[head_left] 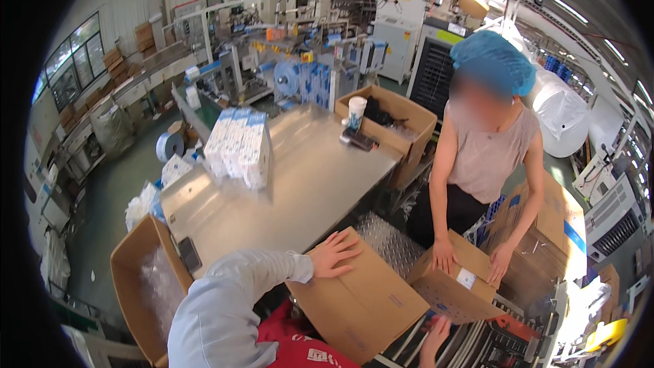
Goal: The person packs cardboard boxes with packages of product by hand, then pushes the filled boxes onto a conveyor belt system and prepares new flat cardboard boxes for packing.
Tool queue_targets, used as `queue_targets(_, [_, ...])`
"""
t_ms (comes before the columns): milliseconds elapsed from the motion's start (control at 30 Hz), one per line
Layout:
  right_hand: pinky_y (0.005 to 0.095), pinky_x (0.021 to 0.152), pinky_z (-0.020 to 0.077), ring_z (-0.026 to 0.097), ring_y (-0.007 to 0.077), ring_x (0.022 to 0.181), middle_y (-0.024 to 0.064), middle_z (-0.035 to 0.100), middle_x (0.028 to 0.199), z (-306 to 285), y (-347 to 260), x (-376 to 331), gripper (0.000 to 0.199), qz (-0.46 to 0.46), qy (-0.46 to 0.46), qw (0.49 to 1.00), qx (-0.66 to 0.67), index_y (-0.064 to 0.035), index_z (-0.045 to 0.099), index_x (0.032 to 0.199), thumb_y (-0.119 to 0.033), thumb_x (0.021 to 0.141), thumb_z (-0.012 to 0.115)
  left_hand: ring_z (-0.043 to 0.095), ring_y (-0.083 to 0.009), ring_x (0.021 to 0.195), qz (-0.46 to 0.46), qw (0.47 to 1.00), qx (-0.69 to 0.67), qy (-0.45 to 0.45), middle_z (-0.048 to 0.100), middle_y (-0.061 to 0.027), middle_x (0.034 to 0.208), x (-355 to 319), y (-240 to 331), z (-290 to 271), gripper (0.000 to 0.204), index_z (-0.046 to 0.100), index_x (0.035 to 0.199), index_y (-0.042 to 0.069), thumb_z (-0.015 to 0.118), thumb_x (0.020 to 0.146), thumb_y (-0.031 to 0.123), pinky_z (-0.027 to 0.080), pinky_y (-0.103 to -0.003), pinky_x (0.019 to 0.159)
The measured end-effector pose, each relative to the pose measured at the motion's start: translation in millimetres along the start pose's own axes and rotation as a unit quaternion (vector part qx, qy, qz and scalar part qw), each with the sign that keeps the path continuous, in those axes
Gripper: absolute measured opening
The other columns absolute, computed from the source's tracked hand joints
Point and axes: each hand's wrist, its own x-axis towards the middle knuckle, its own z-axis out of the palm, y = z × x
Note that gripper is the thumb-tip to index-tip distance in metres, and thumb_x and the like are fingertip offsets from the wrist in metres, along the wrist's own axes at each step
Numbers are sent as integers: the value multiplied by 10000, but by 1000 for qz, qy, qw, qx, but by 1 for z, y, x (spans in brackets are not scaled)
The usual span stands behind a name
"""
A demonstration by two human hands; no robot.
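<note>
My left hand (334, 256), in a pale sleeve, lies flat with fingers spread on the far left part of a closed cardboard box (364, 293). The box sits tilted in front of me, over the gap between the table and the roller conveyor. My right hand (434, 339) is beside the box's near right corner, above the rollers, fingers stretched out and holding nothing that shows. Across from me a co-worker in a blue hair cover rests both hands on a second cardboard box (455, 287) with a white label; it stands on the conveyor side, close to mine.
A metal table (293, 177) carries a stack of white-and-blue packs (238, 144), a phone (189, 253), a white cup (356, 110) and a dark object. Open cartons stand at its left (126, 266) and far right (415, 112). The roller conveyor (470, 341) runs at the lower right.
</note>
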Motion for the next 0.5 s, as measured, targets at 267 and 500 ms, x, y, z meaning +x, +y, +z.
queue_targets(267, [329,854,493,580,202,1000,122,590,1144,34,199,-102,423,286,1,936,-204,4,512,1227,-327,965,538,307,-417,1339,-191,974,-123,-15,242,-228,1508,5,-83,11,670,309,1472,191,482,913,518,245,-518,1103])
queue_targets(500, [278,803,520,628,157,921,72,659,1067,-96,-116,-146,416,210,15,975,-77,10,611,1180,-320,928,612,456,-235,1279,-337,373,-845,-183,449,-99,1425,-31,-46,27,707,398,1405,77,386,940,610,359,-403,1073])
